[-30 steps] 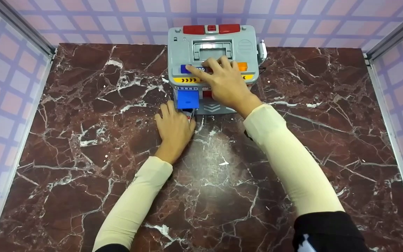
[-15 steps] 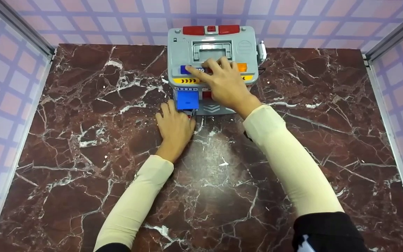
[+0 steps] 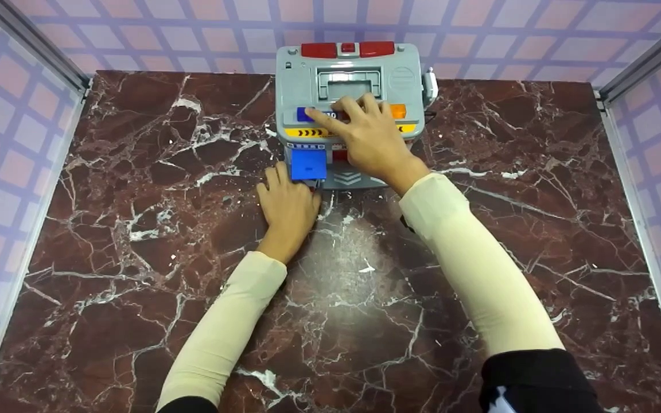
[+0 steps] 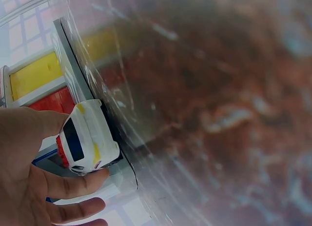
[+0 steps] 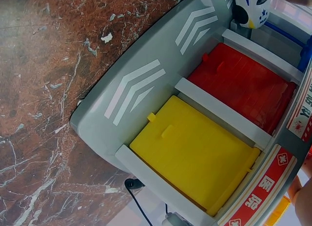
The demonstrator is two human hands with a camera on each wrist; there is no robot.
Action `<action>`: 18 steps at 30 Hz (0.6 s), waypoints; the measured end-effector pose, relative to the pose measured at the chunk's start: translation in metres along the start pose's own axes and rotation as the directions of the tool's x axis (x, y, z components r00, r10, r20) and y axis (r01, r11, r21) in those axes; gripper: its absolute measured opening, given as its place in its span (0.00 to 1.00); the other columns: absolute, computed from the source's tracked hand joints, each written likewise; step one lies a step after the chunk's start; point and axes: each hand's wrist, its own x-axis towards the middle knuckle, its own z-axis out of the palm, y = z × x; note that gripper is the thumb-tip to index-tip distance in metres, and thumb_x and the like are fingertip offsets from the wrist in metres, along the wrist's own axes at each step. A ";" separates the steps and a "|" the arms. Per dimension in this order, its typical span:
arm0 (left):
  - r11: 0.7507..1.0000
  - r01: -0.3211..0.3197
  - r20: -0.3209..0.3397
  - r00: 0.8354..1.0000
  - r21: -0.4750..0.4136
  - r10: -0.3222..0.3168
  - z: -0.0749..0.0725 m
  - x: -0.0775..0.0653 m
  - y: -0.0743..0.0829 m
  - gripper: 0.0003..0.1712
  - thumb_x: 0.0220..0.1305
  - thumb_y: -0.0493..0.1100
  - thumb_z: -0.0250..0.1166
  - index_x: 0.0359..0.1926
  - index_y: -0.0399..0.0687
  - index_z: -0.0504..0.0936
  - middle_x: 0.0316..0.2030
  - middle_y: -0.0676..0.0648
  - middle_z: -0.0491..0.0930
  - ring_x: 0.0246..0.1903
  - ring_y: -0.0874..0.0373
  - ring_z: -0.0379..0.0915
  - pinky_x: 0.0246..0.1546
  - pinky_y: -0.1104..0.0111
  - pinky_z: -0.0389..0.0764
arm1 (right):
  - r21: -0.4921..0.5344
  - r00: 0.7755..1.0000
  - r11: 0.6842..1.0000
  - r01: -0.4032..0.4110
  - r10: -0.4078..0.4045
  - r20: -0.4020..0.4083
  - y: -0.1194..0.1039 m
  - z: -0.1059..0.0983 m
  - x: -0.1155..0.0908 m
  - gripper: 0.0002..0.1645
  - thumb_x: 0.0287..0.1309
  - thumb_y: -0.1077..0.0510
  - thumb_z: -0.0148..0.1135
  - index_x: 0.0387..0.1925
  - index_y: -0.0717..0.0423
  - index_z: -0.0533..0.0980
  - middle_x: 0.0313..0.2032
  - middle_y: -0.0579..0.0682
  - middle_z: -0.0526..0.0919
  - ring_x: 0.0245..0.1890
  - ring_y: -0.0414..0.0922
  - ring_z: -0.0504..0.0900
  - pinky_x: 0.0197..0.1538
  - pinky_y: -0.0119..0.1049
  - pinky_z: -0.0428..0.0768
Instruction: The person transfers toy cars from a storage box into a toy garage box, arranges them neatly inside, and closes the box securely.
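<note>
A grey toy garage [image 3: 296, 83] stands at the back of the table. Its blue door [image 3: 308, 165] is swung up at the left bay. At that bay, my left hand [image 3: 286, 212] pinches a white toy car [image 4: 90, 135] between thumb and fingers; the left wrist view shows its dark window and red part. In the right wrist view the car's front [image 5: 253, 7] is at the bay's mouth on the garage's ramp. My right hand [image 3: 375, 137] rests on the garage roof with fingers spread, index or thumb at the blue light [image 3: 303, 114]; the hand covers the roof sign's middle.
Beside the blue bay are a shut red door [image 5: 241, 87] and a shut yellow door [image 5: 195, 153]. A white handset-like part [image 3: 430, 85] hangs on the garage's right side. Tiled panels enclose the marbled table [image 3: 365, 332] at the back and sides.
My left hand has moved slightly forward with the toy car, and the red bit seen earlier below the blue door is now hidden. My right hand stays on the roof.
</note>
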 end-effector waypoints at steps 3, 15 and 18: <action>1.000 0.002 -0.007 1.000 -0.005 -0.002 0.001 0.001 0.000 0.25 0.63 0.60 0.63 0.38 0.40 0.86 0.54 0.35 0.70 0.55 0.39 0.63 0.45 0.49 0.71 | 0.003 1.000 1.000 0.002 -0.002 -0.004 0.000 0.001 0.000 0.33 0.73 0.48 0.51 0.74 0.22 0.58 0.60 0.54 0.72 0.52 0.58 0.67 0.48 0.51 0.68; 0.999 0.016 -0.019 1.000 -0.036 -0.016 0.003 0.005 -0.002 0.30 0.66 0.64 0.60 0.38 0.38 0.87 0.57 0.35 0.69 0.53 0.39 0.65 0.43 0.50 0.72 | -0.002 1.000 1.000 -0.002 0.002 -0.001 0.000 0.001 0.000 0.34 0.72 0.51 0.51 0.74 0.21 0.58 0.61 0.54 0.71 0.52 0.57 0.67 0.50 0.51 0.69; 0.997 0.028 0.006 1.000 -0.067 -0.027 0.003 0.007 -0.003 0.32 0.66 0.64 0.59 0.39 0.37 0.87 0.58 0.34 0.69 0.53 0.39 0.64 0.44 0.50 0.72 | -0.002 1.000 1.000 -0.003 0.003 0.000 0.000 0.000 0.000 0.35 0.72 0.50 0.52 0.74 0.21 0.58 0.61 0.54 0.71 0.52 0.57 0.67 0.50 0.51 0.69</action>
